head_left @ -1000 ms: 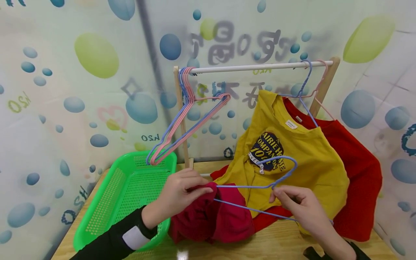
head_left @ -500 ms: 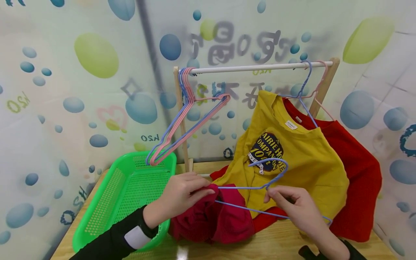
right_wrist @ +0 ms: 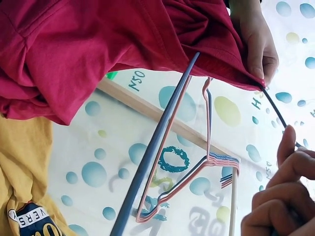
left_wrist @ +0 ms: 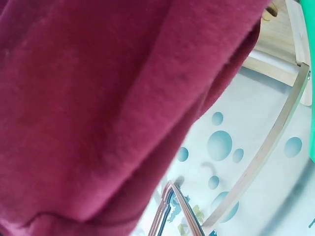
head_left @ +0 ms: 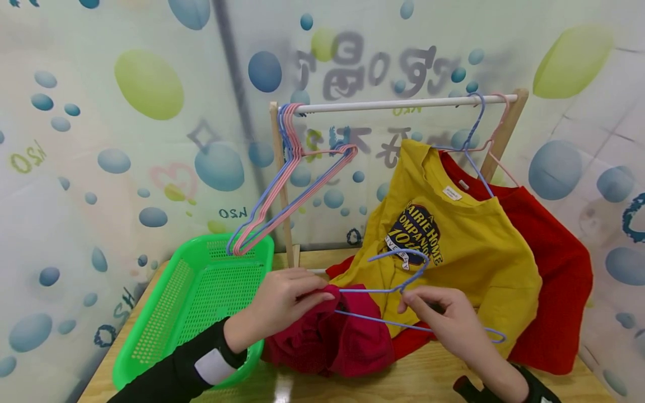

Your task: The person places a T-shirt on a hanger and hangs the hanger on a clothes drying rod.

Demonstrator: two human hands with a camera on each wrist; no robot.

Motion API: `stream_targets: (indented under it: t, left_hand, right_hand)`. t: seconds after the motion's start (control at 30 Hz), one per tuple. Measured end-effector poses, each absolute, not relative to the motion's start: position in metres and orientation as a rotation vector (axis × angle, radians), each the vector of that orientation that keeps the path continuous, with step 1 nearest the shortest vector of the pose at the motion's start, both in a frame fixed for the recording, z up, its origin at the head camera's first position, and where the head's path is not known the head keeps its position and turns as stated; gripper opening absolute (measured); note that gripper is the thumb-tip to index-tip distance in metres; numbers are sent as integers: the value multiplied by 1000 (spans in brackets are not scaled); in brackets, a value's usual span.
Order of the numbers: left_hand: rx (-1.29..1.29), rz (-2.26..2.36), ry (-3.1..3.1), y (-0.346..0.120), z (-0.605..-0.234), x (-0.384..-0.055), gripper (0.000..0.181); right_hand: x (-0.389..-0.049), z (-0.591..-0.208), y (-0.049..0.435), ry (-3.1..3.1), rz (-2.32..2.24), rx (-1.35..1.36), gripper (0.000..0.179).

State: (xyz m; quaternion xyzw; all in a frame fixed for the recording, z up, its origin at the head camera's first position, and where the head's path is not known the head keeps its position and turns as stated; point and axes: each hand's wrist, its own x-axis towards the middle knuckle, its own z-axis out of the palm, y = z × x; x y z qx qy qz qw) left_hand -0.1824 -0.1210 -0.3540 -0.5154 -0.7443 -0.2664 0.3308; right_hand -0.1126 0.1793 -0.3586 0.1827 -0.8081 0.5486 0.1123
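My left hand [head_left: 287, 299] pinches the edge of a crimson garment [head_left: 360, 344], bunched above the table. One end of a blue clothes hanger [head_left: 375, 290] runs inside that garment. Just below the hook, my right hand [head_left: 445, 319] grips the hanger between thumb and fingers. Its hook points left, and the far corner sticks out to the right of my wrist. In the left wrist view the crimson cloth [left_wrist: 108, 108] covers most of the picture and hides the fingers. The right wrist view has the hanger's lower bar [right_wrist: 157, 137] entering the garment's opening.
A white-railed wooden rack [head_left: 403, 104] stands behind. Several pink and blue hangers [head_left: 289, 168] hang at its left end. A yellow T-shirt [head_left: 478, 240] and a red garment [head_left: 559, 268] hang at its right. A green plastic basket [head_left: 151, 313] stands left on the wooden table [head_left: 418, 380].
My right hand has moved left with the blue hanger, pushing it further into the crimson garment. The left hand has stayed nearly in place, still pinching the cloth.
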Motion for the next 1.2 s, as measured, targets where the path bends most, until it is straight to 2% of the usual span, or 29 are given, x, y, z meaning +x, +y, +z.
stream_targets:
  t: [0.83,1.2]
  left_hand:
    - [-1320,-806,-2046,-114,-356,-180,12]
    - [-1297,-828,-2107,-106,-355,-175,8]
  right_hand:
    - [-117,-362,155,-2427,1573,463,23]
    - [-118,-369,144,-2370,1595,520,22]
